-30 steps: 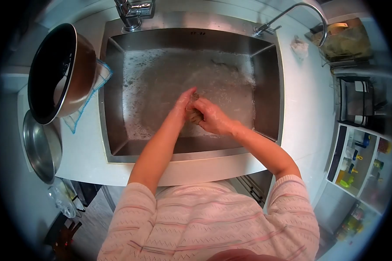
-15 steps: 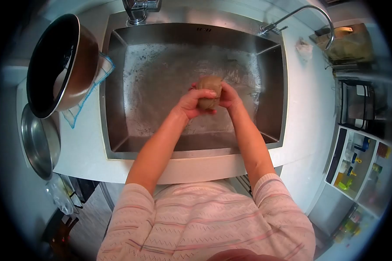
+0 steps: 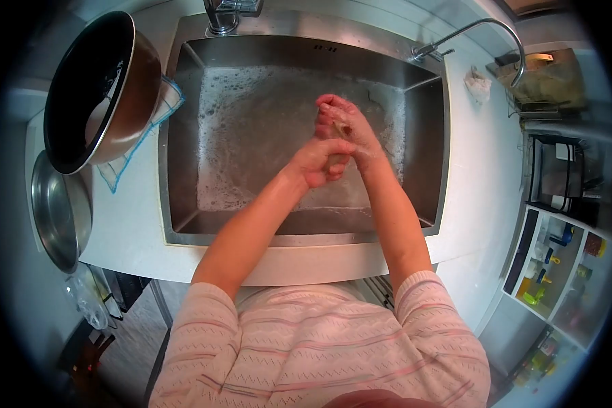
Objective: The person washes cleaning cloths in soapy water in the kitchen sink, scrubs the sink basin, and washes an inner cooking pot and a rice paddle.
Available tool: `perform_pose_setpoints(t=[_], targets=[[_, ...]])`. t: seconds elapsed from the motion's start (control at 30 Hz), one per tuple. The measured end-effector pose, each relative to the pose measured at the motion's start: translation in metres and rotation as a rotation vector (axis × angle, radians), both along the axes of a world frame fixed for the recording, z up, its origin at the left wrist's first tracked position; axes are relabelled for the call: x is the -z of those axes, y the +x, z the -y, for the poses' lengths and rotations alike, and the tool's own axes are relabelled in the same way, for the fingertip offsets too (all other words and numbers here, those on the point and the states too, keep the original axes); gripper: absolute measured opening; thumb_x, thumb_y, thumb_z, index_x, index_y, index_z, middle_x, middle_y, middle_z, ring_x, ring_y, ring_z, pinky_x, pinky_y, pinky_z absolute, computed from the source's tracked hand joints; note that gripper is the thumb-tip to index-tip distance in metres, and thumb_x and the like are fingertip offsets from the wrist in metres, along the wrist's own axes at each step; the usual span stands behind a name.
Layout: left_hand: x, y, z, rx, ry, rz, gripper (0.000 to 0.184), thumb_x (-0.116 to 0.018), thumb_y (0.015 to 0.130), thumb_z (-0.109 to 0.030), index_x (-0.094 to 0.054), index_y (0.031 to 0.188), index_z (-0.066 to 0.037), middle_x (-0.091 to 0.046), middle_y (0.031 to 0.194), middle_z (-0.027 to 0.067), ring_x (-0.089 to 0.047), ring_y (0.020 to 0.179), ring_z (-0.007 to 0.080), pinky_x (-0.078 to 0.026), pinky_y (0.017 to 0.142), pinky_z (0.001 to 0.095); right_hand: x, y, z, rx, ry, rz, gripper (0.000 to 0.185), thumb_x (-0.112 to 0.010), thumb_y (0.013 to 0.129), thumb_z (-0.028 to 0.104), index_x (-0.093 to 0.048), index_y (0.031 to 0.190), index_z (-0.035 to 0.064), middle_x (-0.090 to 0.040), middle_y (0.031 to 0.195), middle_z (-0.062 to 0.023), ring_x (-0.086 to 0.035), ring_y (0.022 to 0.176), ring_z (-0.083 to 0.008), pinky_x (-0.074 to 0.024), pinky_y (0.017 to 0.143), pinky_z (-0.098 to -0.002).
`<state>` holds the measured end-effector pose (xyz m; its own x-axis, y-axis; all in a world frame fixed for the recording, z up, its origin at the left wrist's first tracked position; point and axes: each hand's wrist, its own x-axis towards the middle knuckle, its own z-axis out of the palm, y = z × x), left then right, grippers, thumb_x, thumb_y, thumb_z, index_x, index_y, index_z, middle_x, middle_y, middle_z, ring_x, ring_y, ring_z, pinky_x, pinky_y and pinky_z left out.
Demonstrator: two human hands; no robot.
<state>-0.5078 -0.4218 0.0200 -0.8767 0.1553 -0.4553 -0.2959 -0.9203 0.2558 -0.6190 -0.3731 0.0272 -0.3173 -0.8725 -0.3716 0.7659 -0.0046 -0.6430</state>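
My left hand [image 3: 313, 163] and my right hand [image 3: 355, 129] are close together above the sink, both with fingers curled. A small bit of brown cloth [image 3: 340, 128] shows between them; the rest of it is hidden in my closed fingers. My left hand sits lower and nearer to me, its thumb lying across toward my right wrist. Beneath both hands, cloudy water with foam covers the floor of the steel sink [image 3: 425, 156].
A large dark pot [image 3: 139, 102] stands tilted at the left on a blue-edged cloth [image 3: 115, 173], with a metal bowl [image 3: 61, 211] beside it. Behind the sink are a faucet [image 3: 222, 20] and a thin curved tap [image 3: 469, 27]. A shelf unit [image 3: 551, 265] stands at right.
The brown cloth, a visible bundle between both hands before, is now mostly enclosed by my fingers. My right hand has moved up and turned; my left hand has closed below it.
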Motion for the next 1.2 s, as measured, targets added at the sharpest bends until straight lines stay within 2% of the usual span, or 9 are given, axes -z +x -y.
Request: perform_pose_setpoints(t=[0.27, 0.37, 0.47, 0.63, 0.73, 0.83, 0.93, 1.1, 1.2], targets=[[0.074, -0.002, -0.015, -0.044, -0.764, 0.426, 0.009, -0.062, 0.066, -0.012, -0.055, 0.068, -0.008, -0.05, 0.056, 0.0034, -0.05, 0.052, 0.0173, -0.038, 0.046, 0.0301, 0.08, 0.026, 0.01, 0.166, 0.499, -0.421, 0.017, -0.053, 0.083, 0.012, -0.052, 0.095, 0.0012, -0.048, 0.058, -0.0019, -0.042, 0.044, -0.0105, -0.0358, 0.041, -0.0251], [0.109, 0.0, -0.01, 0.151, -1.496, 0.384, 0.01, -0.063, 0.066, -0.011, -0.058, 0.071, -0.004, -0.054, 0.061, 0.005, -0.053, 0.059, 0.0187, -0.042, 0.053, 0.0304, 0.093, 0.031, 0.015, 0.243, 0.61, -0.612, 0.02, -0.053, 0.083, 0.014, -0.053, 0.097, 0.0007, -0.051, 0.061, -0.0036, -0.046, 0.045, -0.0117, -0.0372, 0.042, -0.0259], [0.079, -0.004, -0.007, 0.175, -1.578, 0.348, 0.011, -0.064, 0.066, -0.011, -0.055, 0.066, -0.005, -0.05, 0.058, 0.0031, -0.048, 0.052, 0.0155, -0.037, 0.045, 0.0288, 0.07, 0.029, 0.008, 0.207, 0.559, -0.525, 0.023, -0.054, 0.083, 0.016, -0.053, 0.1, 0.0008, -0.054, 0.069, -0.0058, -0.051, 0.054, -0.0128, -0.0409, 0.047, -0.0261], [-0.012, 0.015, -0.005, 0.225, -0.202, 0.002, 0.013, -0.062, 0.07, -0.01, -0.05, 0.069, -0.011, -0.043, 0.055, -0.0003, -0.038, 0.042, 0.0087, -0.023, 0.035, 0.0224, -0.047, 0.015, -0.027, 0.124, 0.003, -0.079, 0.024, -0.055, 0.083, 0.013, -0.053, 0.103, 0.0003, -0.059, 0.083, -0.0084, -0.057, 0.071, -0.0162, -0.0467, 0.061, -0.0279], [-0.035, 0.023, -0.027, 0.323, 0.316, -0.231, 0.017, -0.065, 0.067, -0.005, -0.049, 0.066, -0.009, -0.048, 0.064, 0.0016, -0.044, 0.046, 0.0112, -0.03, 0.037, 0.0228, -0.066, 0.024, -0.039, 0.051, -0.386, 0.05, 0.022, -0.055, 0.082, 0.01, -0.054, 0.101, -0.0011, -0.059, 0.078, -0.0088, -0.057, 0.068, -0.0186, -0.0475, 0.061, -0.0304], [-0.053, 0.029, -0.038, 0.307, 0.165, -0.333, 0.016, -0.064, 0.067, -0.007, -0.048, 0.065, -0.009, -0.044, 0.06, 0.0007, -0.039, 0.044, 0.0104, -0.028, 0.036, 0.0226, -0.069, 0.033, -0.04, -0.312, -0.983, -0.016, 0.012, -0.055, 0.081, 0.006, -0.054, 0.091, -0.0011, -0.054, 0.064, -0.0058, -0.049, 0.052, -0.0121, -0.0426, 0.049, -0.0268], [-0.064, 0.033, -0.046, 0.291, 0.02, -0.437, 0.015, -0.062, 0.066, -0.008, -0.048, 0.065, -0.009, -0.041, 0.056, -0.0003, -0.034, 0.041, 0.0096, -0.025, 0.036, 0.0225, -0.106, 0.035, -0.059, -0.211, -0.324, -0.111, 0.007, -0.053, 0.083, 0.006, -0.052, 0.087, 0.0, -0.046, 0.057, -0.0006, -0.039, 0.045, -0.0063, -0.0328, 0.04, -0.0216], [-0.013, 0.013, -0.039, 0.28, -0.349, 0.075, 0.022, -0.061, 0.063, -0.009, -0.042, 0.056, -0.015, -0.033, 0.05, -0.004, -0.027, 0.038, 0.0067, -0.014, 0.034, 0.0243, -0.045, 0.031, -0.044, 0.08, 0.132, -0.088, 0.008, -0.05, 0.086, 0.012, -0.05, 0.089, 0.0044, -0.033, 0.051, 0.0032, -0.029, 0.04, -0.0056, -0.0239, 0.035, -0.0206], [0.052, 0.005, -0.038, 0.245, -0.849, 0.107, 0.012, -0.06, 0.065, -0.014, -0.051, 0.06, -0.008, -0.05, 0.055, 0.0062, -0.047, 0.046, 0.0175, -0.032, 0.04, 0.0312, 0.015, 0.03, -0.037, 0.285, 0.265, -0.157, 0.009, -0.049, 0.086, 0.013, -0.05, 0.091, 0.0058, -0.033, 0.052, 0.0032, -0.028, 0.04, -0.0067, -0.0248, 0.036, -0.0217]])
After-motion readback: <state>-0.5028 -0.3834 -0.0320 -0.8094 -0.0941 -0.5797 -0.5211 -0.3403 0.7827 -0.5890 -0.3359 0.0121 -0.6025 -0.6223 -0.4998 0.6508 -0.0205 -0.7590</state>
